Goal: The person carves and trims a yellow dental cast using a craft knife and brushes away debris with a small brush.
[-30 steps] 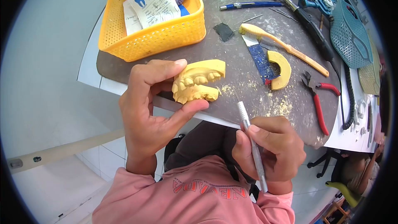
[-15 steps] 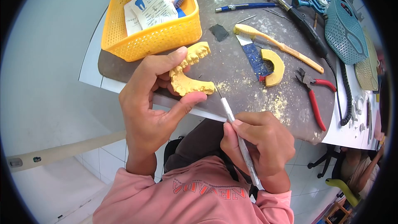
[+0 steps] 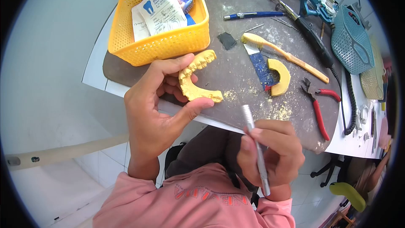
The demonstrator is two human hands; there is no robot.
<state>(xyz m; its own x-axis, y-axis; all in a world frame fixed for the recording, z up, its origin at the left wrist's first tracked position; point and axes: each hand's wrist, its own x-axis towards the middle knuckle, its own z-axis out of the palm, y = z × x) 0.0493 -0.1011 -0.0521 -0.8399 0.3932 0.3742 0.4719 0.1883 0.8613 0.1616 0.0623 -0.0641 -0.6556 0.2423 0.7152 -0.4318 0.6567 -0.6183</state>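
My left hand grips a yellow plaster dental model, a horseshoe arch with teeth, by its outer edge between thumb and fingers. My right hand is closed around the silver, knurled handle of a pen-shaped craft knife. The knife points up toward the table and is apart from the model; its fine tip cannot be made out. Beyond the hands, a second yellow horseshoe-shaped plaster piece rests on the table against a blue-and-white strip. Yellow shavings lie scattered nearby.
A yellow basket with paper slips stands behind my left hand. On the brown tabletop lie a toothbrush, red-handled cutters, a blue pen and a black rotary handpiece. A teal basket stands at the right.
My right hand and the craft knife have drawn back from the dental model, to the right and down. The left hand has turned the model slightly and shifted a little down and right in view.
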